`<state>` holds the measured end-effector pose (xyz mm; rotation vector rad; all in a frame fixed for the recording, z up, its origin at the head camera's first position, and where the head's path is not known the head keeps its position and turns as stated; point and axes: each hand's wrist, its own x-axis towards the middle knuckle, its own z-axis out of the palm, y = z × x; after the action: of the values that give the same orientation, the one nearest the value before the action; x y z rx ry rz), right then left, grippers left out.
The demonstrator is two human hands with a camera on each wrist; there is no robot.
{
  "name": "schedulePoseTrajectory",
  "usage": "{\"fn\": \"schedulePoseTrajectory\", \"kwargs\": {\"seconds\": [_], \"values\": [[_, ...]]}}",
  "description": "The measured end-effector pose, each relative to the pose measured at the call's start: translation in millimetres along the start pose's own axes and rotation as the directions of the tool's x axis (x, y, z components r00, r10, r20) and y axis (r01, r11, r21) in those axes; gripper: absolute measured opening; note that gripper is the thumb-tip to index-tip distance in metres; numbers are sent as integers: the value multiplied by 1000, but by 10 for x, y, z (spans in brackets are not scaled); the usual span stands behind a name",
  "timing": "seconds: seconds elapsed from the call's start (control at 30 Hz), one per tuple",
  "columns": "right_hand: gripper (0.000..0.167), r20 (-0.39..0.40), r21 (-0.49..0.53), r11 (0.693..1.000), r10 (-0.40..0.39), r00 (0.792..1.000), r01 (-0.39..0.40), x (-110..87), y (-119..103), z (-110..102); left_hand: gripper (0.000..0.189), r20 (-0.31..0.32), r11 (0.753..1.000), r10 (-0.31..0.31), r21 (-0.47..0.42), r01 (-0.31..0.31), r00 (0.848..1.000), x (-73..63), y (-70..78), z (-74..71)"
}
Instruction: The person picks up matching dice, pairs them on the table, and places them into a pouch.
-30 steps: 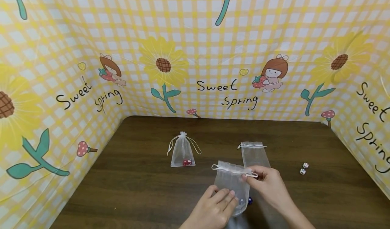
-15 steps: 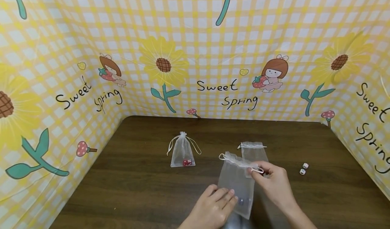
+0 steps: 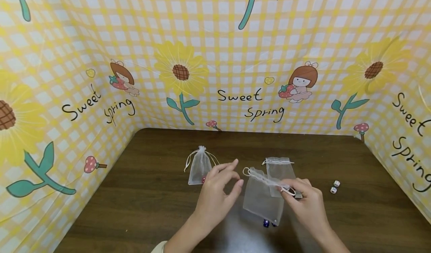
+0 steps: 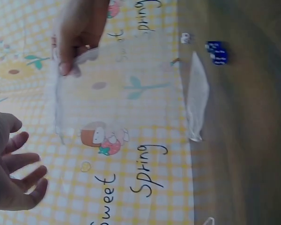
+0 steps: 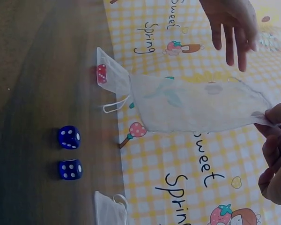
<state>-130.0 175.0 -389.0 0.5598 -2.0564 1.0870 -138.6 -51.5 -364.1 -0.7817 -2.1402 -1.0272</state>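
My right hand (image 3: 308, 204) pinches a sheer white drawstring pouch (image 3: 259, 202) at one corner of its mouth, beside the cord. The pouch hangs flat from the fingers, above the dark table, with nothing seen inside. Below its bottom edge two blue dice (image 5: 69, 137) sit side by side on the table; in the head view the pouch partly overlaps them. To the left, my left hand (image 3: 219, 193) is raised, holding nothing, its fingers spread and loosely bent near the pouch's mouth. It partly covers a cinched pouch (image 3: 198, 167) with red dice (image 5: 101, 74) inside.
Another flat pouch (image 3: 279, 167) lies behind the held one. Two white dice (image 3: 336, 183) rest to the right on the brown table (image 3: 151, 208). Yellow checked cloth (image 3: 232, 58) walls the back and both sides.
My left hand has let go of the pouch's lower part and lifted up and left. The right hand has raised the pouch slightly, uncovering the blue dice below it.
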Motion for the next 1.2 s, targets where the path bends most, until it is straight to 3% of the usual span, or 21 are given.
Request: {"fn": "schedulePoseTrajectory", "kwargs": {"seconds": [0.13, 0.3, 0.4, 0.57, 0.7, 0.8, 0.87, 0.93, 1.1, 1.2], "values": [[29, 49, 54, 998, -46, 998, 43, -31, 8, 24, 6, 115, 976, -158, -132, 172, 981, 55, 47, 3], [4, 33, 112, 978, -183, 983, 178, -27, 25, 74, 4, 260, 932, -245, -201, 301, 934, 92, 58, 21], [14, 12, 136, 959, -251, 968, 247, -2, 11, 99, 15, 323, 924, -258, -194, 331, 910, 93, 37, 40], [18, 15, 165, 939, -308, 951, 301, 36, -43, 113, 26, 353, 923, -266, -174, 343, 897, 85, 13, 61], [14, 26, 162, 938, -315, 949, 307, 17, -8, 124, 19, 368, 909, -298, -171, 380, 881, 90, 18, 58], [9, 29, 148, 950, -282, 959, 275, -21, 53, 135, 10, 383, 900, -308, -178, 397, 871, 99, 27, 51], [3, 44, 136, 967, -225, 973, 217, -50, 80, 132, 8, 384, 902, -301, -182, 392, 873, 102, 33, 48], [14, 52, 112, 980, -173, 983, 167, -78, 101, 134, 7, 373, 912, -284, -181, 369, 883, 105, 35, 41], [42, 81, 46, 998, -55, 995, 51, -120, 145, 126, 13, 311, 953, -213, -143, 268, 926, 108, 34, 14], [39, 109, -6, 999, 40, 993, -40, -136, 170, 108, 18, 269, 974, -176, -94, 208, 947, 112, 28, 2]]}}
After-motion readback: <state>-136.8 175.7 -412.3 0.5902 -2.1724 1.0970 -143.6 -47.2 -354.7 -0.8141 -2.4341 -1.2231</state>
